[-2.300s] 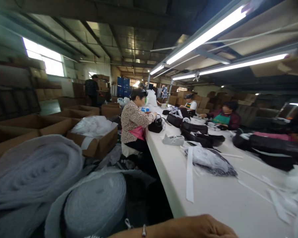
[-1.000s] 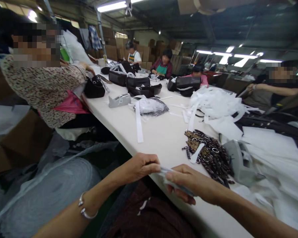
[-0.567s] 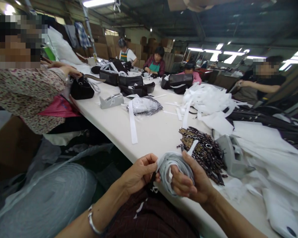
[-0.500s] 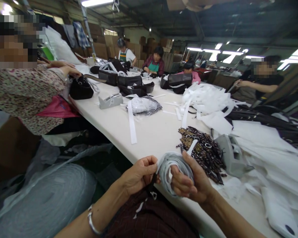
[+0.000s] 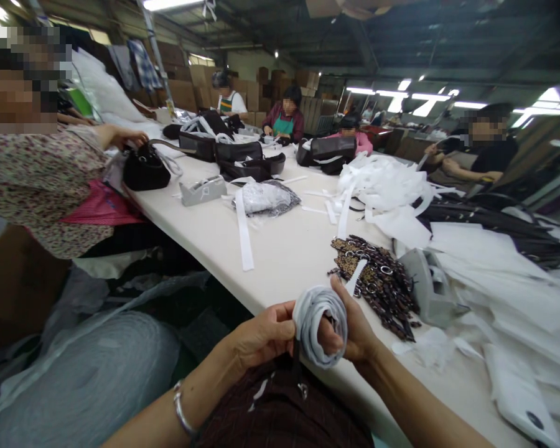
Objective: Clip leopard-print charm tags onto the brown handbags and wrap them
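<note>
A coiled roll of pale grey-white strip (image 5: 303, 311) is held over my lap, near the table's edge. My left hand (image 5: 273, 333) pinches the outer layer on its left side. My right hand (image 5: 354, 330) grips the right side, its fingers pushed into the hollow centre and its thumb raised along the outside. A dark strap end with a metal clasp (image 5: 302, 391) hangs below the roll. Just beyond my right hand lies a pile of brown patterned pieces with metal rings (image 5: 373, 280), and a white toothed strip (image 5: 356, 277) rests against it.
Grey tape dispensers (image 5: 432, 286) stand right and farther left. White strips (image 5: 387, 183), a clear plastic bag (image 5: 267, 198) and black bags (image 5: 238, 152) lie on the table (image 5: 289, 255). A large wrap roll (image 5: 93, 379) sits low on the left. Several co-workers surround the table.
Both hands have turned the roll, so its hollow end faces me more. My right fingers are now deeper inside it. The hanging clasp has swung right and down.
</note>
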The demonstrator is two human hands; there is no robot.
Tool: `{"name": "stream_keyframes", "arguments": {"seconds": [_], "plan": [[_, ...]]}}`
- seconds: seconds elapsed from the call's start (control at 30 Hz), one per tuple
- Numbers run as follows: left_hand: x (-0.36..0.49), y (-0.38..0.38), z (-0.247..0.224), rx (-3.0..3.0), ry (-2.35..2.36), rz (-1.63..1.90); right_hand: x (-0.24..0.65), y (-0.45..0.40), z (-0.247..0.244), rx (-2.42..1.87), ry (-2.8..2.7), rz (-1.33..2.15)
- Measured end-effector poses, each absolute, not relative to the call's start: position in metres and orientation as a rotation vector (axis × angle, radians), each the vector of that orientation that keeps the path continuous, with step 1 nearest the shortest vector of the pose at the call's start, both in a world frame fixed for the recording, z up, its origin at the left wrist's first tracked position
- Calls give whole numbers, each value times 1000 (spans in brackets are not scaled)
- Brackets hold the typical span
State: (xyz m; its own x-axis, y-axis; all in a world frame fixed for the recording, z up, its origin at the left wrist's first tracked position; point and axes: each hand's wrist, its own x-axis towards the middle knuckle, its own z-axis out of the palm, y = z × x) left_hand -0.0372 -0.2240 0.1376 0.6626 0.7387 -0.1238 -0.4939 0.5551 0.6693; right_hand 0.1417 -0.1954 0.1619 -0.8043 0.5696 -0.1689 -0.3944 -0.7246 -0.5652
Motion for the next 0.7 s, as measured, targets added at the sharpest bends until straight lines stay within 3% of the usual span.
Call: {"name": "stream_keyframes", "arguments": {"seconds": [0.2, 0.37, 0.47, 0.6, 0.7], "plan": [[-40, -219, 131, 838, 531, 737, 139, -190, 148, -903, -529, 2239], [-42, -213, 136, 1010, 597, 751, 132, -178, 130, -986, -574, 2077], [-44, -206, 150, 1275, 693, 767, 133, -164, 123, -1101, -805, 1676], [-44, -190, 155, 1893, 1152, 867, 149, -150, 129, -1276, -1252, 968], [-35, -178, 132, 2151, 1341, 895, 159, -149, 133, -1201, -1606, 794]]}}
